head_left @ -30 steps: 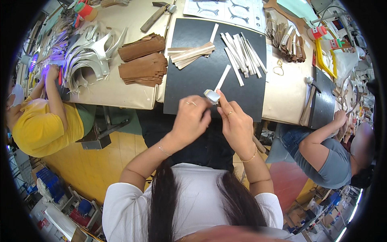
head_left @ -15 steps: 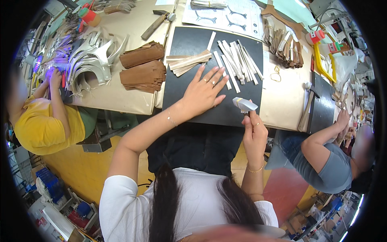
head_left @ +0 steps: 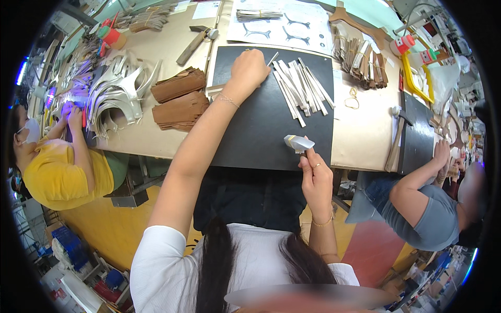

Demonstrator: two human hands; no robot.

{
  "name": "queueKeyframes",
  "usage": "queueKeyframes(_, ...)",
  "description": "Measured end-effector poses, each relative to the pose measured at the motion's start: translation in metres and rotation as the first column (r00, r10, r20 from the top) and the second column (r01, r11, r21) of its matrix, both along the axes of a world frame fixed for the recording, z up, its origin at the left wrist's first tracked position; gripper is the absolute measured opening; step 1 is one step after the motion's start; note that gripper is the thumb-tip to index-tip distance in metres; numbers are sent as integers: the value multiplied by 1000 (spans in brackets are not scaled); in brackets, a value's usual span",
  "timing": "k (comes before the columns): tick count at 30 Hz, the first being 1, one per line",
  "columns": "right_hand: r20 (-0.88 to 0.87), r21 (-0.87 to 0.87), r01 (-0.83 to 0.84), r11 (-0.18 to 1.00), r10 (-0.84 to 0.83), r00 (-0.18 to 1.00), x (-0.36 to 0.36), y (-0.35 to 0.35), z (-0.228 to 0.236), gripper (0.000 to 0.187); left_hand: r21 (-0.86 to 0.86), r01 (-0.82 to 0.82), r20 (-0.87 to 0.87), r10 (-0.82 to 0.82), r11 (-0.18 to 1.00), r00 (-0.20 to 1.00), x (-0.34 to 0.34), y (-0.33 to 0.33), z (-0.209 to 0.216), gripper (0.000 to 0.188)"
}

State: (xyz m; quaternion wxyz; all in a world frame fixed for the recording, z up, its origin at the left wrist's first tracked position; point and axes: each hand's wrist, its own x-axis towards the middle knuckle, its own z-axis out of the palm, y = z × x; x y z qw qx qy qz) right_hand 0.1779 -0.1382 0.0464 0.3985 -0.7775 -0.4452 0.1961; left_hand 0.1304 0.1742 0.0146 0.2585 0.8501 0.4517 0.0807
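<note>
My left hand [head_left: 249,68] is over the upper left of a black mat [head_left: 245,141], its fingers curled downward and mostly hidden from above. A pale strip [head_left: 273,58] pokes out beside its fingers, and the ends of other light strips [head_left: 214,89] show left of the wrist. Whether the fingers grip a strip cannot be seen. Near the mat's lower right, my right hand [head_left: 316,177] holds up a small grey-white piece with a yellow band [head_left: 298,143], between thumb and index finger. Several white strips [head_left: 302,86] lie fanned out on the mat.
Left of the mat lie two brown stacks of strips [head_left: 180,96], a hammer [head_left: 197,44] and white curved parts [head_left: 119,88]. Beyond it is a sheet with drawings [head_left: 308,23]; to the right are strip bundles [head_left: 362,60] and another hammer [head_left: 399,135]. Co-workers sit at both sides.
My left hand has gone from lying spread near the mat's middle to farther up, over the light strips, with fingers curling. My right hand, still holding the grey-white piece, has shifted slightly left.
</note>
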Motion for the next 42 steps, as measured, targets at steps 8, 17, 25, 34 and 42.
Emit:
queueKeyframes(8,34,-16,50,999,-50,998,11,-7,-2,43,-364,-30,543,238,931,806,12,-4,28,21)
queueKeyframes(17,8,-37,48,998,-47,999,9,-10,1,41,-18,-26,282,31,999,959,-38,-32,27,30)
queueKeyframes(25,-14,21,-41,999,41,999,1,9,6,43,132,-120,211,90,984,973,-86,-58,0,34)
queueKeyframes(34,85,73,-119,990,113,990,-5,46,7,41,-141,-62,243,95,988,965,-96,-42,10,27)
queueKeyframes(42,370,93,-149,984,105,923,-12,128,-6,37,-125,15,326,27,992,945,-107,-32,2,22)
